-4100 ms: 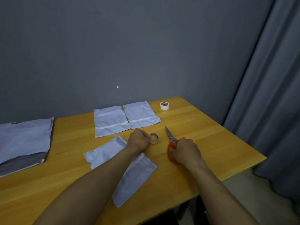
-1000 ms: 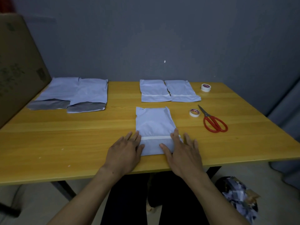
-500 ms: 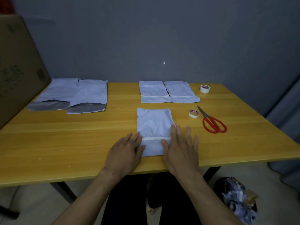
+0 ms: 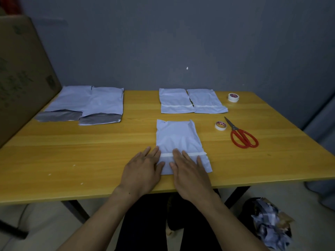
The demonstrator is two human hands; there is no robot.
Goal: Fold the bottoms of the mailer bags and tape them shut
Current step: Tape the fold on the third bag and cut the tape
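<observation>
We look down on a yellow wooden worktop (image 4: 90, 156) set against a grey wall. Near the front edge lies a pale mailer bag (image 4: 178, 136), flat, with its bottom folded up toward us and a strip of tape (image 4: 194, 153) running across the fold.

Both hands lie on the near end of this bag. The left hand (image 4: 143, 171) is flat, with its fingers straight and slightly spread. It rests on the bag's left edge, partly on the wood, and its fingertips reach the left end of the tape. The right hand (image 4: 190, 171) is also flat with straight, slightly spread fingers. It presses on the folded flap, with its fingertips on the tape near the middle. Neither hand pinches anything.

Farther back, side by side and touching, lie two taped bags (image 4: 175, 100), each with a pale strip across its near end. At the far left, two larger bags (image 4: 105, 102) overlap, and their dark grey inner flaps face us.

To the right of the front bag sits a tape roll (image 4: 220, 125), just beside red-handled scissors (image 4: 243, 137) that lie with their blades closed. A second tape roll (image 4: 233, 97) stands near the back right corner. A cardboard box (image 4: 21, 78) leans at the left, and a bin of scraps (image 4: 268, 225) sits on the floor at the lower right.
</observation>
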